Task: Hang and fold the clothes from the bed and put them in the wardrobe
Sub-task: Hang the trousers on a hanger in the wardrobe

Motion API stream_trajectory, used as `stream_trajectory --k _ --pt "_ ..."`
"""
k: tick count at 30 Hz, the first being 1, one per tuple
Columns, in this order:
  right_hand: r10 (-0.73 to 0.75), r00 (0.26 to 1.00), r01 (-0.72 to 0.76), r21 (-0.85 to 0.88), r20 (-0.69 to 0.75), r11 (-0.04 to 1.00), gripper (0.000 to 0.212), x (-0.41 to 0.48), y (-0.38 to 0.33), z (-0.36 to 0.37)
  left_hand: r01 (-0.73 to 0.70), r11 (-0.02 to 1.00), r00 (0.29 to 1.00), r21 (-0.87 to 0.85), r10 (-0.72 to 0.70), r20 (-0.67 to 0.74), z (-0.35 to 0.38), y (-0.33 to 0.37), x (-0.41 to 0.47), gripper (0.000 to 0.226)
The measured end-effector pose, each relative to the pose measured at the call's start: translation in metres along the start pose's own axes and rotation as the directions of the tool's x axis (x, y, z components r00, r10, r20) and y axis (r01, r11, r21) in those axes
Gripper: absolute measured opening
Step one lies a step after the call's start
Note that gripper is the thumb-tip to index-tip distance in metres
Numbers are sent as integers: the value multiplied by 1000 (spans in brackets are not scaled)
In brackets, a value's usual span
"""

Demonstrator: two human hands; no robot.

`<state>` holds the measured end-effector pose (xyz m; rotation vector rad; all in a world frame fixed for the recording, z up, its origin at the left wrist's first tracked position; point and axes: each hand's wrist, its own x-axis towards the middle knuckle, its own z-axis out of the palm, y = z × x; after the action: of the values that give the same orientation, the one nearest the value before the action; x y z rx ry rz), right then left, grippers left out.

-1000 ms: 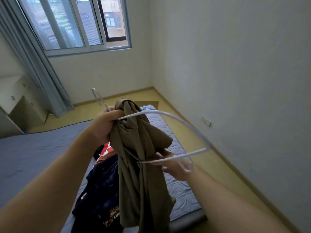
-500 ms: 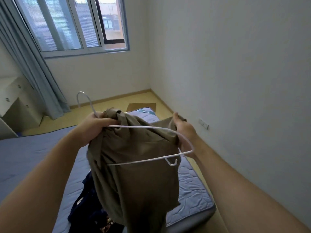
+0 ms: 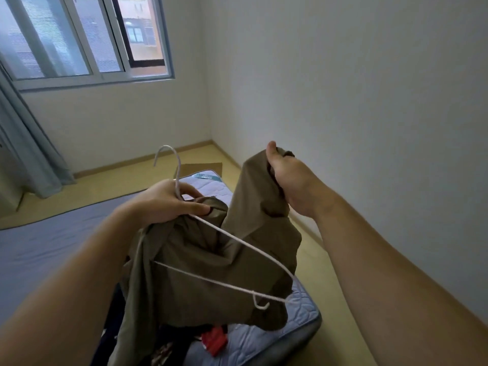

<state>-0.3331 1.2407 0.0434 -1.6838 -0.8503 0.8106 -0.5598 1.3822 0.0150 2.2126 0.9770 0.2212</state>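
An olive-brown garment [image 3: 211,273] hangs in the air over the bed [image 3: 39,249]. My left hand [image 3: 169,202] grips a white wire hanger [image 3: 237,244] at the base of its hook, together with a bunch of the garment. The hanger's frame lies across the front of the cloth. My right hand [image 3: 290,186] is shut on another part of the garment and holds it up high to the right. More clothes [image 3: 214,339], dark and red, lie on the bed below. The wardrobe is out of view.
A white wall runs close along the right, with a strip of yellow floor [image 3: 330,286] between it and the bed. A window [image 3: 79,38] and a grey-blue curtain [image 3: 29,143] are at the far left. A flat piece of cardboard [image 3: 203,167] lies beyond the mattress.
My right hand has let go of the hanger's end and lifted a part of the garment up and to the right. My left hand stays on the hook.
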Motion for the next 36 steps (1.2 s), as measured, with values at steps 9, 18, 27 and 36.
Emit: stream_trajectory --k 9,18,27,36 --pt "-125 970 -53 -682 -208 729 76 3 19 -59 -70 998 983 4 70 -168 -16 -13 37 9" --pt "423 902 -116 -895 87 432 64 -12 30 -89 -106 954 922 281 200 -331 -5 -9 97 35" --pt "154 924 -379 -788 -350 485 22 -19 48 -124 -204 931 883 303 308 -353 0 3 141 34" --pt "98 843 -236 -201 -530 951 28 -22 67 -143 -301 944 892 134 329 -310 16 19 174 37"
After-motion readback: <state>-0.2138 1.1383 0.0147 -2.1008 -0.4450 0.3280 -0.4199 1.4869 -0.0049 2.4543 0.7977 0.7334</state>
